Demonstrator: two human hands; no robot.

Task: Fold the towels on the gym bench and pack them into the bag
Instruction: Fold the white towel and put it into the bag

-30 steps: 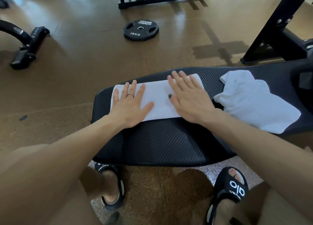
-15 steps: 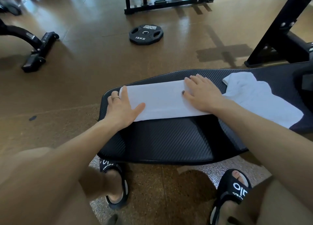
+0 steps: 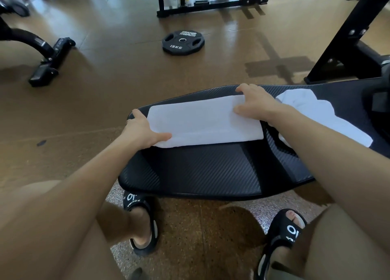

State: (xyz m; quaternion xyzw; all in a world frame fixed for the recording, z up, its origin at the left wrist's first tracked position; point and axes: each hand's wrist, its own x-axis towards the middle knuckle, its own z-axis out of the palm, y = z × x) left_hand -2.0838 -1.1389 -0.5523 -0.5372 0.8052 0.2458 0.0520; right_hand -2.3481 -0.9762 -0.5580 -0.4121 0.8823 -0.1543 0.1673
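Pinching folded towel (image 3: 202,121) ends | left hand (image 3: 141,132), right hand (image 3: 256,104) (thumbs on top)

Left hand (image 3: 141,132) fingers tucked under towel (image 3: 202,121) end, hidden. Right arm covers part of second towel (image 3: 329,119). Bench (image 3: 200,172) cut off at right edge. Top-left equipment (image 3: 14,3) blurred. Sandal (image 3: 282,237) lettering partly hidden.

1. Daylight from the far end glares off the floor (image 3: 105,54).
2. Soft shadows fall beneath the bench (image 3: 200,174).
3. Wide-angle bending and blur mark the frame's edges.
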